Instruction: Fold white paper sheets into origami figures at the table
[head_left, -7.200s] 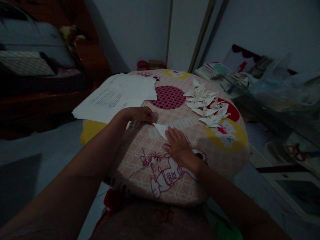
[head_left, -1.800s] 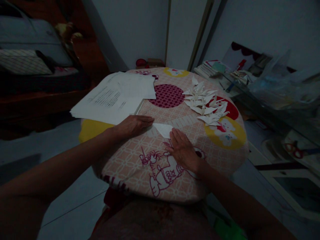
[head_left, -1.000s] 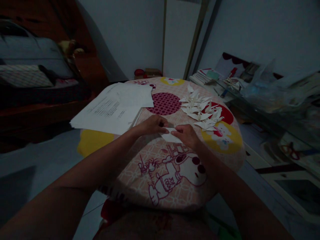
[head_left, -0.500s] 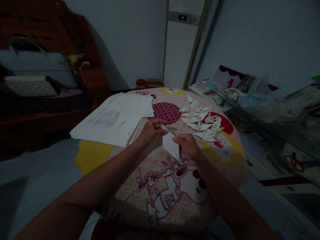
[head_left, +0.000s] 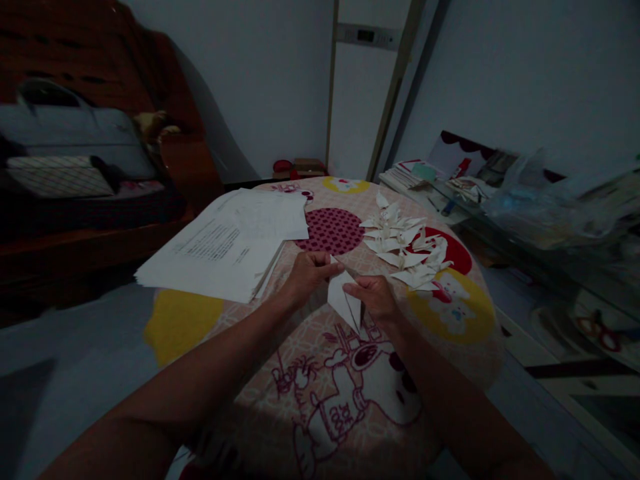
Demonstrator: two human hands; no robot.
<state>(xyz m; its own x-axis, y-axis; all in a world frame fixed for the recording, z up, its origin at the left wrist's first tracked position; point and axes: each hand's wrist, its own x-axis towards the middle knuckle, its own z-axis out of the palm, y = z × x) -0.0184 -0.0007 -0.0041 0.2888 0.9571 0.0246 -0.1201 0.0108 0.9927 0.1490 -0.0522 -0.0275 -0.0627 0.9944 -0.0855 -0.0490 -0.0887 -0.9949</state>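
Observation:
Between my hands is a folded piece of white paper [head_left: 342, 299], kite-shaped, with its narrow point towards me. My left hand [head_left: 311, 275] pinches its far corner between thumb and fingers. On the right edge, my right hand [head_left: 376, 296] grips the paper with its thumb on top. Several folded white paper cranes [head_left: 400, 240] lie in a cluster beyond my right hand. To the left of my left hand rests a thick stack of printed paper sheets [head_left: 225, 247].
A patterned cloth [head_left: 280, 413] covers the round table. On the right, a glass-topped cabinet [head_left: 530, 247] carries a plastic bag [head_left: 520, 193] and papers, with scissors [head_left: 597, 332] lower down. A wooden bench [head_left: 190, 160] with a grey bag [head_left: 75, 133] stands at the left.
My right thumb has shifted inward over the paper, and a crease line near its lower point shows more clearly. My left hand keeps its pinch. The view has shifted slightly.

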